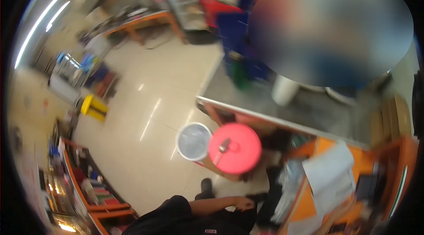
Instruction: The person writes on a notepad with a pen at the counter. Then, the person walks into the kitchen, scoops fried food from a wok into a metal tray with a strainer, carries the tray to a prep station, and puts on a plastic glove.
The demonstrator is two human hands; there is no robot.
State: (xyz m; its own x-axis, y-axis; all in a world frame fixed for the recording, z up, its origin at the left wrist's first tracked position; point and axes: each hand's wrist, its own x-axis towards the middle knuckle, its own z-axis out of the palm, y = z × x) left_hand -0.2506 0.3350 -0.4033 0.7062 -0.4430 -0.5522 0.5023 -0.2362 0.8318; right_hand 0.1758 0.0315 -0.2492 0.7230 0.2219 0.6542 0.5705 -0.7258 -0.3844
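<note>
My left hand [244,203] is in front of my dark shirt, its blurred fingers looking curled. A small whitish spot shows beside it; what the hand holds, if anything, I cannot make out. At the lower right, my right hand [346,207] is smeared by motion near white papers [331,168] on an orange desk [313,199]. Whether it touches them I cannot tell. Ahead stands a round container with a pink lid [243,157], and a metal scoop-like tool [223,145] lies on that lid. Against it sits a white bucket [194,141] with a greyish inside.
A grey-topped counter [265,102] crosses the upper right, bearing a white cylinder [285,90]. Low orange shelving [110,213] stands at the left, with a yellow bin [94,107] beyond it. Tiled floor [132,133] lies between. A large blurred oval hides the upper right.
</note>
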